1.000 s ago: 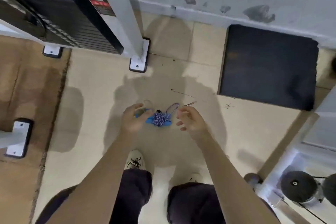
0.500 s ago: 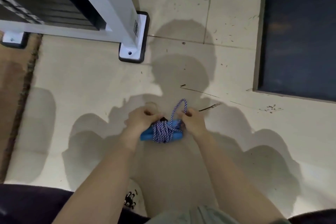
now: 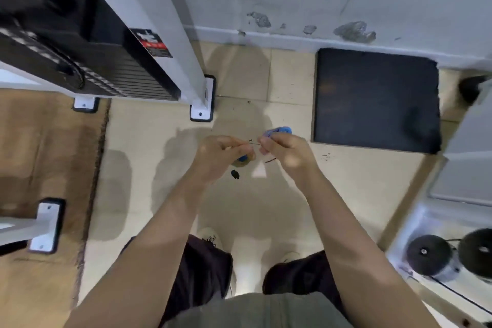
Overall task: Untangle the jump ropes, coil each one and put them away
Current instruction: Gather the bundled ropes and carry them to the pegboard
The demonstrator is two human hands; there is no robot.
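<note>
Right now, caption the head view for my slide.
Both hands, left hand and right hand, grip the blue jump rope above the tiled floor.

Beige tiled floor [image 3: 149, 168] bears a dark mat [image 3: 375, 98].

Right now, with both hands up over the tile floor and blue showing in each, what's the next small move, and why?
Probably draw the hands slowly apart. The right hand grips a blue handle, the left hand holds another blue piece, and a thin strand runs between their fingertips; the blur hides any knot.
</note>
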